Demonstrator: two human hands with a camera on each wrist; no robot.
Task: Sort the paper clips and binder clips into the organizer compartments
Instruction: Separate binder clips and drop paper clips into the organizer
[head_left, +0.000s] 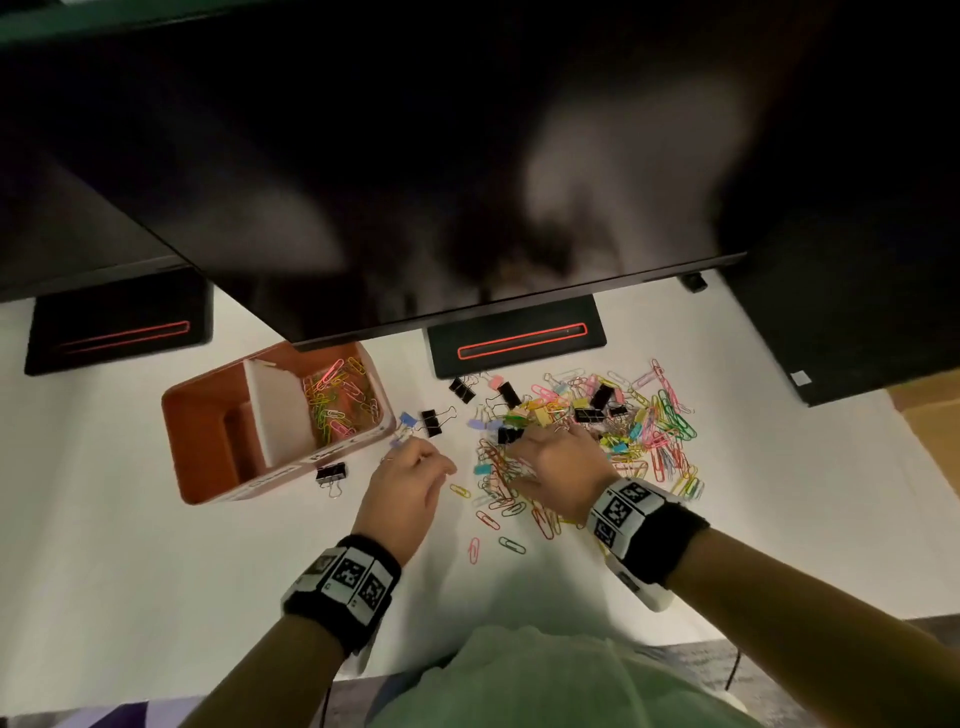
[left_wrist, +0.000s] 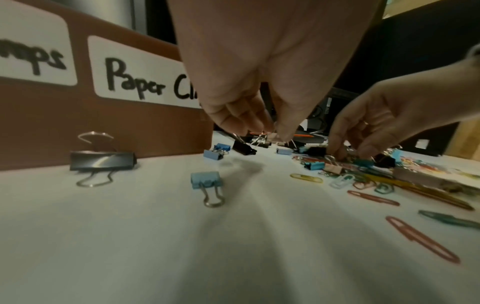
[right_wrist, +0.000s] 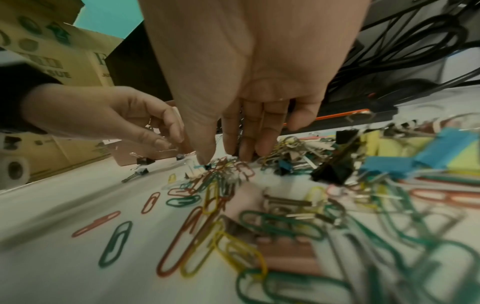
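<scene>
Sorting is well underway but nowhere near done, I'd say. Going from the left: the orange organizer (head_left: 208, 415) has a white divider, and only the right compartment, labelled "Paper Cl…" on the front, holds paper clips (head_left: 340, 400); the left one looks bare so far. A black binder clip (head_left: 331, 474) sits right at its front wall, with blue binder clips (left_wrist: 206, 179) nearby. Next, the left hand (head_left: 402, 488) hovers just off the organizer's corner, fingers curled and pinching something thin and wiry, can't tell exactly what. Then the right hand (head_left: 553, 467) is down in the big mixed pile (head_left: 597, 431), fingertips pressing together on a tangle of paper clips. Next move probably needs teasing clips free, since they're interlocked with binder clips. Monitor stands (head_left: 517, 343) sit behind, not really in the way.
</scene>
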